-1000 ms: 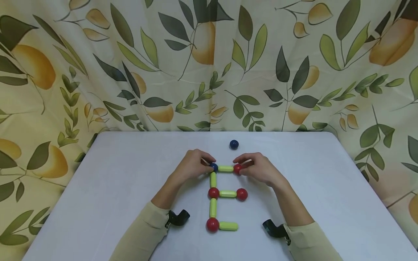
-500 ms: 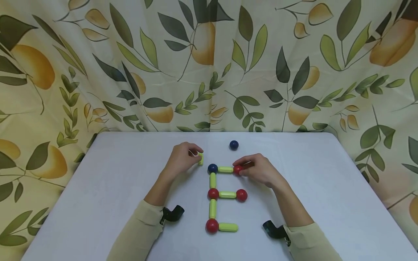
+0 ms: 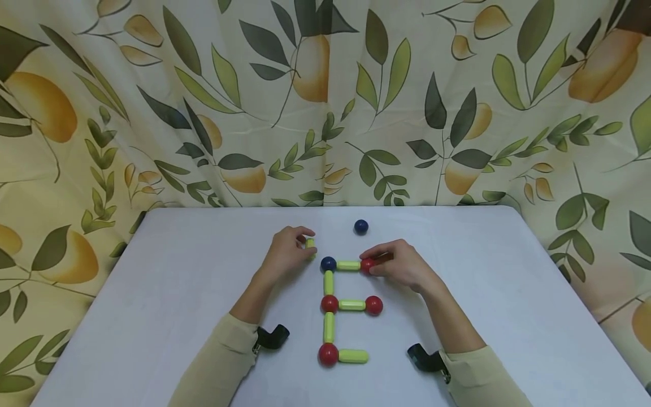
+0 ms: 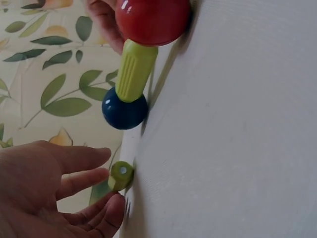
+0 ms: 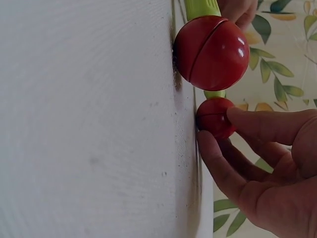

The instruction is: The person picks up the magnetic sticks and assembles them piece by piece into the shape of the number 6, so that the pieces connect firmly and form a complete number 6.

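Observation:
In the head view my left hand (image 3: 289, 249) holds a short yellow-green rod (image 3: 309, 243) between curved fingers, up and left of the blue corner ball (image 3: 328, 264). The left wrist view shows this rod (image 4: 122, 174) end-on, a silvery dot on its tip, fingertips around it close to the table. My right hand (image 3: 402, 264) pinches a red ball (image 5: 216, 118) between thumb and fingers at the top arm's right end. The balls and rods form an E-like shape: middle rod (image 3: 352, 305) with red ball (image 3: 374, 306), and bottom rod (image 3: 354, 356) from red ball (image 3: 328, 355).
A loose blue ball (image 3: 361, 227) lies near the back edge of the white table (image 3: 203, 271). Behind hangs a curtain (image 3: 325, 113) printed with leaves and fruit. A black camera mount (image 3: 274, 337) sits at each wrist.
My left hand has left the blue corner ball, shifting up and left; a yellow-green rod now shows at its fingers. My right hand stays at the red ball.

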The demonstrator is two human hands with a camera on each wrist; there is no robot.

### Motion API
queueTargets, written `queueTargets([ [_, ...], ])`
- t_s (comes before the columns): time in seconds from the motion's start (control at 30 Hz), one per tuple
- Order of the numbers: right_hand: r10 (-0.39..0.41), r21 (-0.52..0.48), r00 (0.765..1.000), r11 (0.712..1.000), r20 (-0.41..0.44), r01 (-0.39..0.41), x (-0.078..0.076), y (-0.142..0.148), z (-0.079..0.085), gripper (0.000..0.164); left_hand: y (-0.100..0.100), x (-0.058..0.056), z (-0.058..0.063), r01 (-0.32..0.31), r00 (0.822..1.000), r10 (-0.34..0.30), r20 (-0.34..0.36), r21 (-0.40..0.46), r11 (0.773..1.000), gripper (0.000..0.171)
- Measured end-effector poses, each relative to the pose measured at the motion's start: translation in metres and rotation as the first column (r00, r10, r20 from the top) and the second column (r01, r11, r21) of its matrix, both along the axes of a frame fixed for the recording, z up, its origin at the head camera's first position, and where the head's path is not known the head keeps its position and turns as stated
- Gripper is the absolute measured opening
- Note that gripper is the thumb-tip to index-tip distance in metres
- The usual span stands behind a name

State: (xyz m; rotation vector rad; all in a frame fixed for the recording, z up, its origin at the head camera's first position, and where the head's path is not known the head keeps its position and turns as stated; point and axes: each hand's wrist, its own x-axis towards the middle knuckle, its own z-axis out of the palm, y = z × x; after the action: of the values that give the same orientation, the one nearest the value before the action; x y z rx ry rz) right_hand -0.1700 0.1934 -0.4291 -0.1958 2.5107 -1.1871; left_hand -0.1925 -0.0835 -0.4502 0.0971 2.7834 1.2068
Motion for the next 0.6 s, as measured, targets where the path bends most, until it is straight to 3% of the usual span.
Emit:
queueTargets([
  [0.17,-0.010,0.005,1.000,1.000,0.006,0.010,0.0003,-0.0011,-0.0008,0.030,0.0053,-0.0025,-0.0023,-0.004,1.000,0.003,-0.029,-0.036,0.999,0.030],
  [0.3,-0.009,0.008,1.000,1.000,0.010,0.009,0.0002,-0.0017,-0.0008,0.030,0.0059,-0.0040,-0.0023,-0.032,0.999,0.031,-0.013,-0.038,0.999,0.025],
  [0.6,0.005,0.000,1.000,1.000,0.000,-0.005,-0.0010,0.0008,-0.0004,0.030,0.0017,-0.0024,0.0046,-0.067,0.998,0.066,0.020,0.017,0.998,0.028],
])
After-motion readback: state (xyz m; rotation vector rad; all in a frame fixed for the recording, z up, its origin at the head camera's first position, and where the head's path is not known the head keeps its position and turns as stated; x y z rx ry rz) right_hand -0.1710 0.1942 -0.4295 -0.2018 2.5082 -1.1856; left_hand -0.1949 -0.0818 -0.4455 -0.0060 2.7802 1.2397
